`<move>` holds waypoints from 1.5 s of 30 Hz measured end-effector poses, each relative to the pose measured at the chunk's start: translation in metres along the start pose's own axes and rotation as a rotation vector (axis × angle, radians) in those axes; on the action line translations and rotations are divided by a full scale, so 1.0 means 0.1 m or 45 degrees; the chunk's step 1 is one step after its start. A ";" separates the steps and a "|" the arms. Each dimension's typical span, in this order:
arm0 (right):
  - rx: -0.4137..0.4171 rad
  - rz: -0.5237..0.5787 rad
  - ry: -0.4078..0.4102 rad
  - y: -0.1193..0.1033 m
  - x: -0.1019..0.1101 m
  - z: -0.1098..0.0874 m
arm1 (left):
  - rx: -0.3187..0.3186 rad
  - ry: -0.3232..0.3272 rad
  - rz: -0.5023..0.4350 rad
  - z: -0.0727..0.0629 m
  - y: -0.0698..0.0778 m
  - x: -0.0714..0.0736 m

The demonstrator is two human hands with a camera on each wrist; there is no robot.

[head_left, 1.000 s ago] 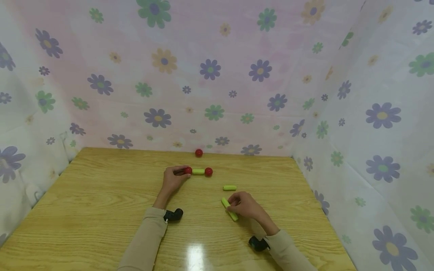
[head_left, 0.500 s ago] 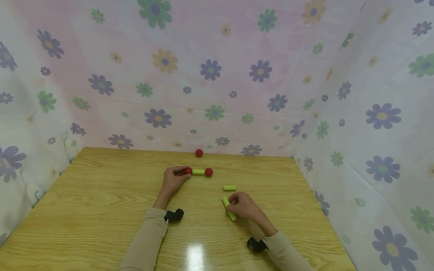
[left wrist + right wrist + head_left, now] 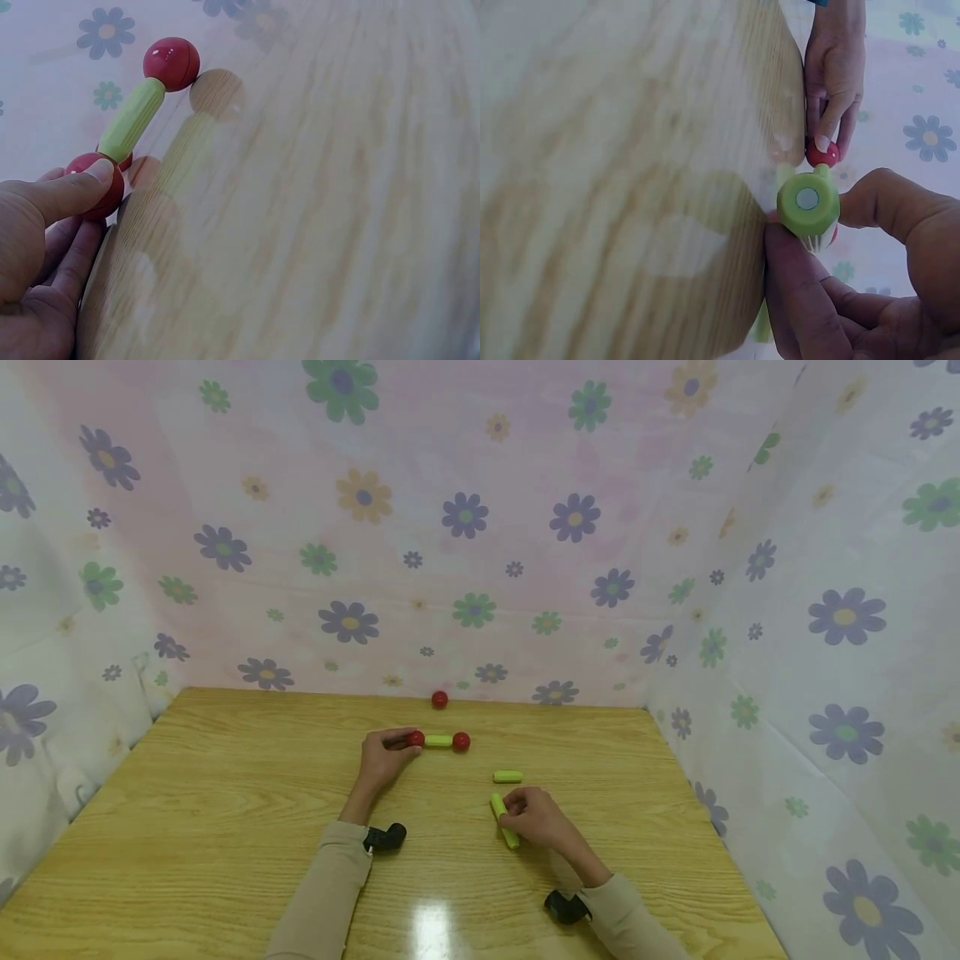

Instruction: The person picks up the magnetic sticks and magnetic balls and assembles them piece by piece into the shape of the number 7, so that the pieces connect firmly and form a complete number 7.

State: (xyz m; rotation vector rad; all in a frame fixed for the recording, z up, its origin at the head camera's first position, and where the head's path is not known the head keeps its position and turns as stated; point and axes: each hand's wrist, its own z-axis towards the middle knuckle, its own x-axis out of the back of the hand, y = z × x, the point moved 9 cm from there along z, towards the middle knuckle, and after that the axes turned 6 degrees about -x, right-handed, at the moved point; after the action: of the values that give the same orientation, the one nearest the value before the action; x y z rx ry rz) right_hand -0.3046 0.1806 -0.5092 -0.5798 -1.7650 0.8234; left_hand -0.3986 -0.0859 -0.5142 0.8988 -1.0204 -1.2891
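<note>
In the head view my left hand [image 3: 384,760] pinches a red ball [image 3: 111,196] between thumb and fingers. That ball joins one end of a light green stick [image 3: 132,120], and a second red ball [image 3: 171,64] sits on the stick's far end, making a dumbbell shape low over or on the table. My right hand [image 3: 542,818] pinches another green stick [image 3: 497,807] by its side, slanted. In the right wrist view this stick's end shows a round pale disc [image 3: 807,198]. A loose green stick [image 3: 507,777] lies just beyond my right hand.
A third red ball [image 3: 439,699] rests near the back edge of the wooden table [image 3: 225,793]. A flowered cloth [image 3: 465,568] hangs behind and along the sides. A dark wrist camera [image 3: 386,837] sticks out from my left sleeve, another dark camera [image 3: 566,907] from the right.
The stick in my right hand has turned slightly, its near end swinging a little left; that wrist has shifted slightly left too. My left hand and the dumbbell shape stay put.
</note>
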 end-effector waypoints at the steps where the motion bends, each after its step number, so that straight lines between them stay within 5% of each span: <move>1: 0.006 -0.001 0.001 -0.01 -0.01 0.00 | 0.001 0.000 -0.003 0.00 0.01 0.00; 8: -0.002 0.001 -0.005 -0.04 -0.05 0.02 | 0.004 -0.035 -0.011 -0.05 0.17 0.00; 13: -0.025 0.035 0.012 -0.04 -0.06 -0.01 | -0.002 -0.002 0.010 -0.01 0.03 0.01; 34: -0.012 0.256 -0.008 -0.11 -0.24 0.09 | -0.044 0.004 -0.020 -0.01 0.04 0.01; 45: -0.037 0.352 -0.010 -0.21 -0.36 0.21 | 0.010 0.026 0.044 -0.01 0.00 0.01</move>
State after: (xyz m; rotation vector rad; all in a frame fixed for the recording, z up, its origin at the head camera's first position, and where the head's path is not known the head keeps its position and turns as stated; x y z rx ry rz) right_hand -0.3123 0.1359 -0.5191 -0.8536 -1.7290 0.9909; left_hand -0.3978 -0.0873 -0.5140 0.8951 -1.0218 -1.2458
